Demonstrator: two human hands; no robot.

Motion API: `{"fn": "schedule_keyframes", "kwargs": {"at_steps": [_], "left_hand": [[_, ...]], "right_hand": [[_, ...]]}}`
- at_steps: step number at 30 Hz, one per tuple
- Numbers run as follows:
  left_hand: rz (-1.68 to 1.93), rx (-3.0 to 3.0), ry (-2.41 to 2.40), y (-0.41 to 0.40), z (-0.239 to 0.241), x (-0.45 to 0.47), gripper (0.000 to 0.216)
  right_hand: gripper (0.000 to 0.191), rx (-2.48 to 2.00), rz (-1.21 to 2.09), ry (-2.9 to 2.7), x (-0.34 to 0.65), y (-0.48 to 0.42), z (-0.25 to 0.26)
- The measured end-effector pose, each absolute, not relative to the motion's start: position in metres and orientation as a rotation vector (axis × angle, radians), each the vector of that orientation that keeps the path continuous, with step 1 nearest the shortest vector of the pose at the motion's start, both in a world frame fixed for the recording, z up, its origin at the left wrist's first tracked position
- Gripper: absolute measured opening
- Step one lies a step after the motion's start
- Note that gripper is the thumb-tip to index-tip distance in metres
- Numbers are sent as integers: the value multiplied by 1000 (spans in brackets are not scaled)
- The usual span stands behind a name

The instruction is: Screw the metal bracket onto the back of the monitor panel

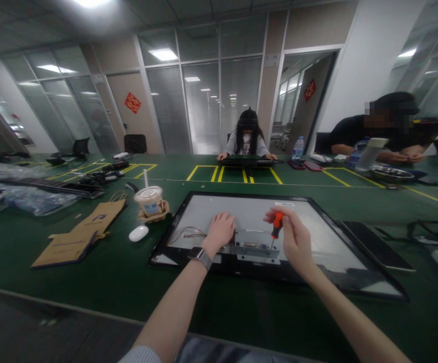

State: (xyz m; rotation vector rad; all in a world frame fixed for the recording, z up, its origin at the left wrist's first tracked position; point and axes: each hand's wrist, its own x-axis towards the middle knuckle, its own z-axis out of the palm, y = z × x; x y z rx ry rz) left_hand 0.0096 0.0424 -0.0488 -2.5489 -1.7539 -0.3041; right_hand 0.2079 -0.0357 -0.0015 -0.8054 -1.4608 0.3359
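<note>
A flat display panel (pixel 336 237) with a black frame lies in front of me on the green table. Near its front edge sits a metal bracket (pixel 255 237) with connectors on it. In my right hand (pixel 296 239) is a screwdriver (pixel 277 225) with a red and black handle, its shaft pointing down at the bracket's right end. Whether the tip sits in a screw is too small to tell. My left hand (pixel 221 229), a watch on its wrist, lies palm down with fingers stretched out on the panel, left of the bracket. Thin wires (pixel 188 233) run beside it.
Left of the panel are a drink cup (pixel 150 201) with a straw, a white mouse (pixel 139 233) and a brown paper bag (pixel 85 232). A black phone-like slab (pixel 378 244) lies right. Across the table one person (pixel 247 136) holds a dark panel; another sits right.
</note>
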Motion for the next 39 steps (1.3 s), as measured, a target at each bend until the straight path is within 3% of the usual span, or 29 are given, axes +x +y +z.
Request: {"fn": "schedule_keyframes", "kwargs": {"at_steps": [13,20,30,35,39], "left_hand": [[-325,-2524,-1700,45,-54,9,39],[-299,-2537,-1751,46,-53,10,41],[-288,-2544,-1736,44,-50,9,41],[-316,-2552,-1709,46,-53,8,42],[-315,-2541,-1714,46,-54,9,41]], "right_hand": [[10,-820,218,-1516,207,-37,3],[5,-782,312,-1406,207,-35,3],[24,-818,364,-1452,209,-35,-3],[20,-831,272,-1496,210,-34,-6],[9,-829,-27,-1442,211,-33,-3]]}}
